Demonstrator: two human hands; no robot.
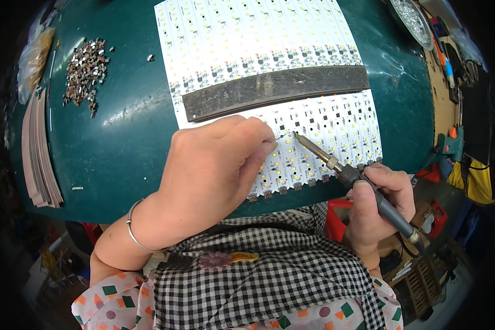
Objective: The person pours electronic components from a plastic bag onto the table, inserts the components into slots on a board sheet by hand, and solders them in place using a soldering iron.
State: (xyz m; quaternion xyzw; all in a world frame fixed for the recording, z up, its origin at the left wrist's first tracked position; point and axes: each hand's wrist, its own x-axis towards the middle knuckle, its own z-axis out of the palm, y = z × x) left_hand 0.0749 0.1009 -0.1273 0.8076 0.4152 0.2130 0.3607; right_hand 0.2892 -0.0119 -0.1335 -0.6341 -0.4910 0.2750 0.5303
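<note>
White LED circuit-board panel (pixel 269 38) lies flat on the dark green desk (pixel 132 143), running from 12 o'clock down to the near edge at approx 5 o'clock. Rows of small yellow & black components cover it. Dark, worn flat bar (pixel 275 88) sits across the panel's middle, slightly tilted, left end lower.

Left hand (pixel 214 170) rests on the panel's near-left part, fingers curled in, thumb & forefinger pinched on a thin wire (pixel 281 136), prob. solder; its tip pokes out toward 3 o'clock. Silver bangle (pixel 135 231) on that wrist.

Right hand (pixel 382 203) at approx 4 o'clock, off the desk's near edge, closed round the dark grip of a soldering iron (pixel 352 176), pen-style. Iron's metal tip points to approx 10 o'clock, over the panel's near rows, just beside the wire end; can't tell if the two touch, or if the tip meets the board. Cord leaves the handle's back end by the wrist.

Elsewhere: heap of small metal/brown parts (pixel 85 69) at 10 o'clock on the desk, well apart from the panel. Stack of thin flat strips (pixel 38 154) along the desk's left rim at 9 o'clock. Clear bag (pixel 34 60) beyond it. Shiny round dish (pixel 410 19) at 1 o'clock. Green glue gun (pixel 451 146) at 3 o'clock, off the desk. Checked apron (pixel 258 275) & patterned sleeves at 6 o'clock.
</note>
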